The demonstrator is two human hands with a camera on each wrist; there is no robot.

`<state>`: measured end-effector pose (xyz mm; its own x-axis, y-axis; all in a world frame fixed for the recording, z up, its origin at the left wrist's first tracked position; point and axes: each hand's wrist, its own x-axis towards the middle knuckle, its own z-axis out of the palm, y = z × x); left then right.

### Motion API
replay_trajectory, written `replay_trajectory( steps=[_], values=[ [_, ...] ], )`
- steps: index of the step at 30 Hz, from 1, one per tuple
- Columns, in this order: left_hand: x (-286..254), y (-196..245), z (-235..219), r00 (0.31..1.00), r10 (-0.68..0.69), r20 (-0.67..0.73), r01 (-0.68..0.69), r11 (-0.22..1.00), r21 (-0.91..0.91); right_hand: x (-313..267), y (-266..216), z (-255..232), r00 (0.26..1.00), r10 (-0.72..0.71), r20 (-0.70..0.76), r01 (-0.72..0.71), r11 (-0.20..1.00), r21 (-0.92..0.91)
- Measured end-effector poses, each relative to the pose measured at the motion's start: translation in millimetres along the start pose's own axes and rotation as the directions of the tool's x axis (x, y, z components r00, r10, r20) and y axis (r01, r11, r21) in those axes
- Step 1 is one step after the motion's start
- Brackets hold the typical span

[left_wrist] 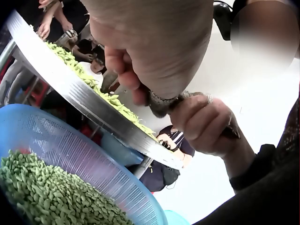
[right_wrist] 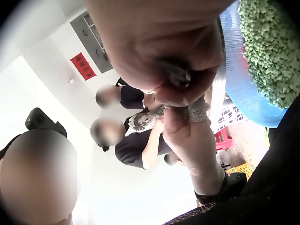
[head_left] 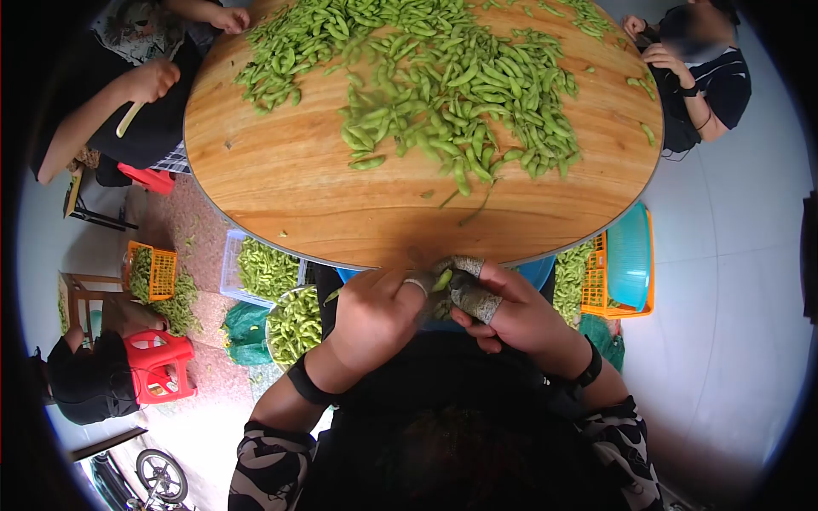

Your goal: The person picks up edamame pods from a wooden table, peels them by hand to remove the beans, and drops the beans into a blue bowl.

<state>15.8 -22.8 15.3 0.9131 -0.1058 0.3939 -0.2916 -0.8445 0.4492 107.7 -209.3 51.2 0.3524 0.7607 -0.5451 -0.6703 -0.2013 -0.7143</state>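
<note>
Over the near edge of the round wooden table, my two hands meet. My left hand pinches a green soybean pod between thumb and fingers; another pod tip pokes out at its outer side. Close against it, my right hand has grey speckled wraps on thumb and forefinger. Its fingers curl round a dark, shiny tool, seen in the palm in the right wrist view; what kind, I cannot tell. Below the hands, a blue mesh basket holds shelled green beans.
Piled soybean pods cover the table's far half. A pale crate and a round basket of pods stand at the left, an orange crate at the right. Other people sit around, one by a red stool.
</note>
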Motion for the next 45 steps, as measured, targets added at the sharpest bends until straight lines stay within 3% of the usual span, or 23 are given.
replay_trajectory(
  steps=[1,5,7,8,9,10,11,13,14,15,16,17,18,19,20,21,25,29,33,35,37,38,45],
  values=[
    [1.2,0.8,-1.6,0.995,0.098,-0.003,-0.096,0.980,0.172,-1.0,0.2,1.3,0.999,-0.051,0.005,0.051,0.999,-0.010],
    [4.1,4.8,4.7,0.991,0.085,-0.101,-0.061,0.973,0.222,-3.6,2.3,0.4,0.987,-0.159,0.021,0.160,0.984,-0.078],
    [0.1,6.4,8.4,0.994,-0.102,-0.043,0.093,0.981,-0.169,-3.7,2.9,-2.4,0.987,-0.158,0.025,0.160,0.981,-0.108],
    [-0.8,7.2,6.1,0.994,-0.101,-0.043,0.092,0.981,-0.169,-4.0,2.8,-3.9,0.987,-0.155,0.030,0.158,0.978,-0.139],
    [1.1,10.6,-1.6,0.907,-0.373,0.195,0.399,0.616,-0.679,-4.3,1.9,-5.6,0.987,-0.156,0.030,0.158,0.978,-0.138],
    [1.6,12.0,-6.4,0.743,-0.413,0.526,0.560,-0.047,-0.827,-4.5,0.6,-7.8,0.989,-0.125,0.079,0.131,0.989,-0.070],
    [0.6,9.3,-6.8,0.743,-0.414,0.526,0.561,-0.045,-0.827,-5.2,-0.4,-10.3,0.987,-0.098,0.130,0.099,0.995,-0.002],
    [4.1,6.2,-9.5,0.751,-0.136,0.647,0.533,-0.454,-0.714,-5.8,1.5,-21.2,0.985,-0.083,0.153,0.077,0.996,0.046],
    [4.5,12.8,-13.6,0.711,-0.252,0.656,0.597,-0.278,-0.753,-3.9,4.5,-25.8,0.982,-0.068,0.176,0.051,0.994,0.095],
    [4.5,11.7,-12.0,0.710,-0.252,0.657,0.598,-0.277,-0.752,1.7,10.7,-28.0,0.982,-0.068,0.176,0.052,0.994,0.097],
    [3.7,9.9,-8.7,0.768,-0.305,0.564,0.625,0.161,-0.764,8.6,19.1,-29.3,0.892,-0.451,0.035,0.436,0.838,-0.328],
    [3.1,9.5,-6.5,0.833,-0.303,0.462,0.548,0.567,-0.615,12.0,24.2,-28.7,0.631,-0.772,0.078,0.581,0.404,-0.707],
    [4.3,11.3,-4.9,0.833,-0.299,0.465,0.547,0.569,-0.614,-3.5,7.5,-16.2,0.808,-0.584,-0.074,0.341,0.567,-0.750],
    [5.3,14.3,-2.5,0.885,-0.237,0.401,0.454,0.632,-0.629,0.1,9.4,-15.1,0.806,-0.586,-0.078,0.341,0.569,-0.749],
    [5.5,16.1,-1.5,0.927,-0.170,0.335,0.355,0.685,-0.636,6.0,13.0,-14.3,0.718,-0.696,0.024,0.367,0.349,-0.862],
    [6.3,16.6,-2.5,0.926,-0.170,0.337,0.356,0.685,-0.635,10.1,15.1,-14.7,0.622,-0.768,0.151,0.359,0.108,-0.927],
    [5.9,12.8,-5.6,0.887,-0.164,0.432,0.426,0.653,-0.626,14.2,17.9,-12.8,0.719,-0.671,0.183,0.301,0.063,-0.952],
    [4.9,10.8,-5.5,0.873,-0.163,0.460,0.422,0.727,-0.542,17.8,21.0,-6.9,0.699,-0.699,0.150,0.249,0.042,-0.968],
    [1.9,12.3,-10.3,0.904,-0.180,0.388,0.401,0.674,-0.620,17.9,10.6,-15.6,0.745,-0.664,-0.066,0.080,0.187,-0.979],
    [-4.2,8.7,-16.5,0.864,-0.270,0.424,0.502,0.515,-0.695,17.6,2.0,-23.7,0.729,-0.667,-0.155,0.028,0.255,-0.967],
    [-5.7,2.9,-19.2,0.813,-0.341,0.472,0.580,0.398,-0.711,14.4,-3.6,-25.2,0.733,-0.661,0.157,0.366,0.189,-0.911],
    [-4.6,0.5,-19.7,0.756,-0.394,0.524,0.641,0.279,-0.715,19.1,-1.1,-28.6,0.640,-0.715,0.280,0.438,0.040,-0.898],
    [6.8,0.3,-12.0,0.760,-0.450,0.470,0.513,-0.028,-0.858,50.9,-5.7,-46.3,0.593,-0.800,0.091,0.078,-0.056,-0.995]
  ],
)
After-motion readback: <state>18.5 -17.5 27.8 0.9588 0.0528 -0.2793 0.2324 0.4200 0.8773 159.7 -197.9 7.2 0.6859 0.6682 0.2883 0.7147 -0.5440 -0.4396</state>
